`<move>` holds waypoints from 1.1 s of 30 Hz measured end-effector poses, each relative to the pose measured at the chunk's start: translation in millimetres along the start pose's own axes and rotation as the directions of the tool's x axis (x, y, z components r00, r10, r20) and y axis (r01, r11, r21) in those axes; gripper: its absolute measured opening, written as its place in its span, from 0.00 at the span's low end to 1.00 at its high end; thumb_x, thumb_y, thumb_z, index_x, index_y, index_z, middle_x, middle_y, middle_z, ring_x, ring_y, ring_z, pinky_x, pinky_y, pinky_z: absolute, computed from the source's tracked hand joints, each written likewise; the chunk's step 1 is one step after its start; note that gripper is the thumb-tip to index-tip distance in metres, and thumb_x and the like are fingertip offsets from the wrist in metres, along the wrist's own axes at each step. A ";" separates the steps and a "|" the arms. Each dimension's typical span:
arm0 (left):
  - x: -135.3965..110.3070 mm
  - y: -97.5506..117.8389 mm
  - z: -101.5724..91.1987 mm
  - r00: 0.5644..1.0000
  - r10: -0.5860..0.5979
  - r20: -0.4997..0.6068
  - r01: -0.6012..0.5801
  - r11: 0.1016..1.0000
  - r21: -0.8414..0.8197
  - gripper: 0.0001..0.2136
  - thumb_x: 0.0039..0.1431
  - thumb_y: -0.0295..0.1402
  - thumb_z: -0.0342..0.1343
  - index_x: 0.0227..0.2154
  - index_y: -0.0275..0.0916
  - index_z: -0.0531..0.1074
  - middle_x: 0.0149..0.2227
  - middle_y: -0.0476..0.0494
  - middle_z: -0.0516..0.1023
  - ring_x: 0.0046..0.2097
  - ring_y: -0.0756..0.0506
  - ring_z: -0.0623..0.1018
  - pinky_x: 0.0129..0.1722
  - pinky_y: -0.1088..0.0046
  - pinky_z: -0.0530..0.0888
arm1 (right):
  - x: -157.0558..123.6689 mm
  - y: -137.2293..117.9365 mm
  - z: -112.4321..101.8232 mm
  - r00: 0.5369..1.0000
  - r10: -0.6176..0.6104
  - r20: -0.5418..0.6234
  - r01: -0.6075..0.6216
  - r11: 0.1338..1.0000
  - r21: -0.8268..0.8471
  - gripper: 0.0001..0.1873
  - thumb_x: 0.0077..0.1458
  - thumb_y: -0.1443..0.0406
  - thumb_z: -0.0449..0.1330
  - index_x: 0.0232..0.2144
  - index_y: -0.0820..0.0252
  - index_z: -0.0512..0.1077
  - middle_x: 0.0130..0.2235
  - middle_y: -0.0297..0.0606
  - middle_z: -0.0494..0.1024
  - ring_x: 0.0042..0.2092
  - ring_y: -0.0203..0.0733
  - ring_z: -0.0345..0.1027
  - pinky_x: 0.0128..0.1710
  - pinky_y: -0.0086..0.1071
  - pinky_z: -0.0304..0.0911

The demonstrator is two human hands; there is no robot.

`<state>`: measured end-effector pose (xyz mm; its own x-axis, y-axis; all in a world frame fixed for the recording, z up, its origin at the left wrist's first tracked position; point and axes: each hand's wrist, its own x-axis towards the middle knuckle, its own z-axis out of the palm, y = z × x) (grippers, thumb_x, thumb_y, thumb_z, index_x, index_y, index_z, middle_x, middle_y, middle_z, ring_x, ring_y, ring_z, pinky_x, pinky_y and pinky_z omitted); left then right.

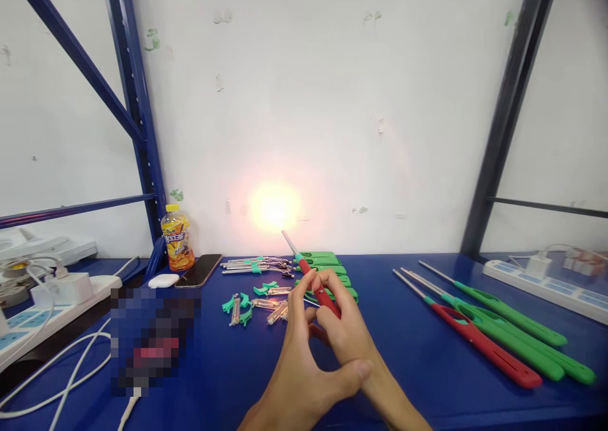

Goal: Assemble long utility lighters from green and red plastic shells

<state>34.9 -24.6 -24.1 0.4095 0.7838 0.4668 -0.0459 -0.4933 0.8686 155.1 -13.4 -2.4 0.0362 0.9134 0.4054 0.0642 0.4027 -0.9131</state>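
My right hand point(339, 320) is closed round the handle of a red long-nosed lighter point(327, 300). The curled fingers of my left hand point(301, 355) press against the lighter from the left, and its thumb reaches across my right wrist. The lighter's metal tube points up and away, with a bright yellow-orange flame glow point(274, 206) at its tip. Beyond my hands lie several green lighter handles point(318, 255), partly hidden. To their left are metal tubes with wires point(256, 266), small teal plastic parts point(244, 301) and clear fuel cartridges point(266, 303).
A red lighter point(484, 342) and several green lighters point(513, 317) lie at the right. Power strips point(546, 285) flank the blue table point(389, 380). Left stand a drink bottle point(177, 238), a phone point(199, 271), a white case point(164, 281) and cables point(71, 380). A white wall rises behind.
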 end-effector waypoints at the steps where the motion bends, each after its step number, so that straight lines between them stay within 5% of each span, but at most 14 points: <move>1: 0.1 -0.2 0.3 1.000 0.002 0.000 -0.002 1.000 -0.017 0.55 0.53 0.34 0.69 0.74 0.52 0.36 0.70 0.34 0.62 0.63 0.33 0.75 0.62 0.48 0.75 | 0.3 0.5 -0.3 1.000 -0.003 0.006 0.003 1.000 -0.002 0.14 0.43 0.68 0.53 0.35 0.51 0.61 0.34 0.30 0.68 0.27 0.38 0.60 0.27 0.32 0.59; 7: 1.2 0.5 1.8 1.000 -0.004 0.004 0.004 0.996 -0.090 0.51 0.51 0.36 0.71 0.72 0.51 0.45 0.72 0.34 0.59 0.65 0.33 0.72 0.64 0.49 0.72 | 2.9 2.8 -1.7 0.999 -0.037 -0.006 0.037 0.999 -0.038 0.14 0.42 0.68 0.53 0.35 0.51 0.62 0.34 0.30 0.67 0.27 0.38 0.60 0.29 0.34 0.59; 12: -0.1 2.0 0.8 1.000 -0.001 -0.004 0.001 0.999 -0.039 0.54 0.52 0.38 0.71 0.75 0.51 0.41 0.73 0.35 0.57 0.67 0.31 0.69 0.65 0.46 0.71 | 1.2 0.5 0.7 1.000 -0.013 -0.027 0.012 0.999 -0.051 0.15 0.44 0.68 0.52 0.37 0.51 0.63 0.32 0.28 0.66 0.26 0.37 0.58 0.28 0.34 0.58; 19: -1.3 3.2 -1.0 1.000 -0.007 -0.024 0.008 0.998 0.064 0.60 0.47 0.36 0.74 0.76 0.54 0.38 0.72 0.33 0.58 0.62 0.29 0.75 0.54 0.50 0.81 | -4.6 -10.2 3.0 0.992 0.108 0.066 -0.108 0.994 -0.003 0.22 0.44 0.65 0.54 0.45 0.49 0.64 0.24 0.24 0.61 0.22 0.37 0.51 0.23 0.32 0.50; 33: 0.8 1.9 -0.1 1.000 0.010 0.008 -0.010 1.000 -0.003 0.51 0.51 0.41 0.73 0.72 0.52 0.48 0.76 0.36 0.48 0.65 0.31 0.71 0.60 0.50 0.76 | -4.9 -5.4 3.5 0.989 0.135 0.057 -0.132 0.990 -0.056 0.28 0.47 0.64 0.53 0.53 0.53 0.67 0.24 0.25 0.60 0.23 0.39 0.52 0.22 0.32 0.52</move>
<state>35.0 -24.9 -22.0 0.4160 0.7761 0.4739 -0.0528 -0.4997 0.8646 151.1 -19.9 0.4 -0.0128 0.9613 0.2752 0.1147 0.2748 -0.9546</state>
